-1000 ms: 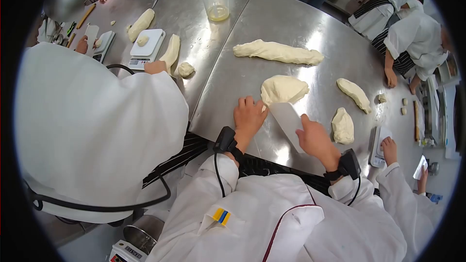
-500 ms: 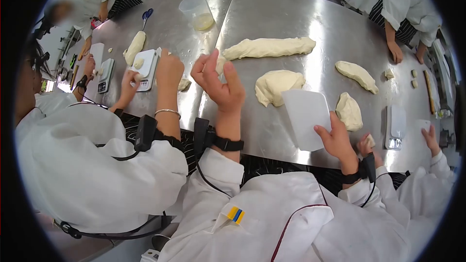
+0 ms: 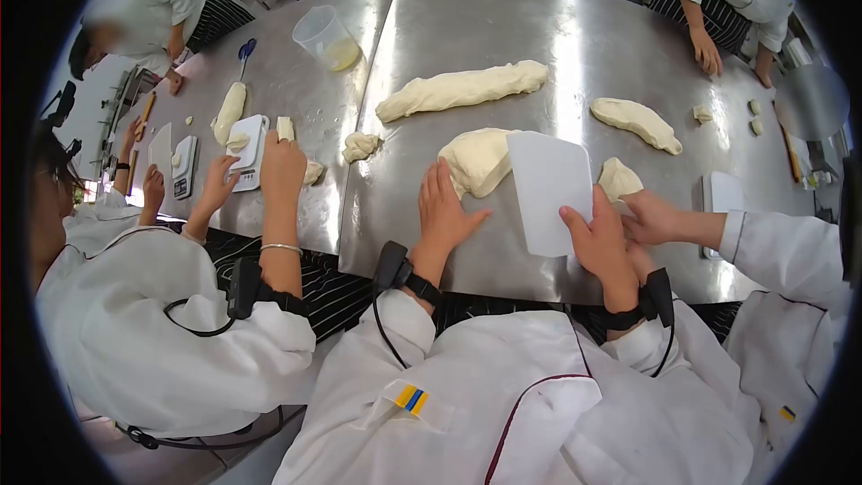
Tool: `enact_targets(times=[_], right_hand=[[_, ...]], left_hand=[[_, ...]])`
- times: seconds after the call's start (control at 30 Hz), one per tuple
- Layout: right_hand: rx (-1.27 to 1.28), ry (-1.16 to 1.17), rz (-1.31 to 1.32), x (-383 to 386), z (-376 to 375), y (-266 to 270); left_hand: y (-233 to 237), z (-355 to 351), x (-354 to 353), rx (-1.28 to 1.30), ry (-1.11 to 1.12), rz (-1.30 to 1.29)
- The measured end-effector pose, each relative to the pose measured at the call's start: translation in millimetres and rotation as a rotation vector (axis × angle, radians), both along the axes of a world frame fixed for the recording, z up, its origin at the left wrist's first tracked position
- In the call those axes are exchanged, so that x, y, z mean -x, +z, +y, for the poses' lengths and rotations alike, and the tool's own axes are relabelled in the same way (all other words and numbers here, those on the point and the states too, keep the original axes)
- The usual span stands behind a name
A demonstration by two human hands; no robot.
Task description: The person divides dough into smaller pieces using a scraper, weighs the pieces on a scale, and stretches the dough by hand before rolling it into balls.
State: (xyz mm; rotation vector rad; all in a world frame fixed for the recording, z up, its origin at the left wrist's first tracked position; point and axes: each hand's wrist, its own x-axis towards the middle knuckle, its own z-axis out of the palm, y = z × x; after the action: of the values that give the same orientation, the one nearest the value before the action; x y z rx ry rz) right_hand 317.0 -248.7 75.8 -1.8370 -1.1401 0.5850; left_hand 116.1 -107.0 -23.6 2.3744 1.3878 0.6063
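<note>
My left hand (image 3: 444, 213) lies with spread fingers against the left side of a thick dough lump (image 3: 471, 162). My right hand (image 3: 597, 238) grips a white dough scraper (image 3: 549, 189), its blade upright at the lump's right side. Behind the lump lies a long dough roll (image 3: 462, 90). A small dough scrap (image 3: 360, 146) rests left of the lump. Right of the scraper, a co-worker's hand (image 3: 653, 217) is close beside my right hand, near another dough piece (image 3: 620, 179).
On the left, a co-worker's hand (image 3: 282, 162) is beside a white scale (image 3: 251, 151). A clear plastic cup (image 3: 325, 39) stands at the back left. An oblong dough piece (image 3: 636, 122) and another scale (image 3: 724, 198) are on the right. People stand around the steel table (image 3: 431, 27).
My left hand has come down from the air onto the dough lump. A co-worker's arm has reached in from the right beside my right hand. The view has shifted slightly.
</note>
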Motion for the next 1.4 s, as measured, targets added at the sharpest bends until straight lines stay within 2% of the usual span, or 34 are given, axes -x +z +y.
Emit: enact_targets(times=[0.1,0.2,0.3,0.4,0.53,0.67,0.77,0.9,1.0,1.2,1.3,1.4], right_hand=[[0.049,0.000,0.081,0,9,4],[0.052,0.078,0.004,10,24,9],[0.136,0.191,-0.181,27,48,26],[0.224,0.302,-0.447,42,82,37],[0.327,0.443,-0.620,72,132,24],[0.340,0.467,-0.603,82,164,-3],[0.353,0.500,-0.599,81,180,1],[0.364,0.531,-0.601,85,169,-2],[0.337,0.542,-0.572,84,152,4],[0.418,0.478,-0.546,55,94,6],[0.450,0.474,-0.524,44,46,3],[0.453,0.447,-0.480,33,16,4]], left_hand=[[-3,17,-10,-0.061,0.059,-0.019],[1,36,0,0.084,-0.062,-0.008],[-9,50,18,0.161,-0.135,-0.083],[-8,42,27,0.266,-0.088,-0.119],[-22,33,33,0.199,-0.058,-0.255],[-16,35,24,0.182,-0.045,-0.224],[-3,36,20,0.179,-0.033,-0.198],[-5,40,17,0.092,-0.076,-0.142],[-1,40,14,0.210,-0.049,-0.158],[8,33,8,0.137,-0.034,-0.107],[-6,19,10,-0.016,-0.063,-0.160],[-29,1,27,-0.009,-0.079,-0.317]])
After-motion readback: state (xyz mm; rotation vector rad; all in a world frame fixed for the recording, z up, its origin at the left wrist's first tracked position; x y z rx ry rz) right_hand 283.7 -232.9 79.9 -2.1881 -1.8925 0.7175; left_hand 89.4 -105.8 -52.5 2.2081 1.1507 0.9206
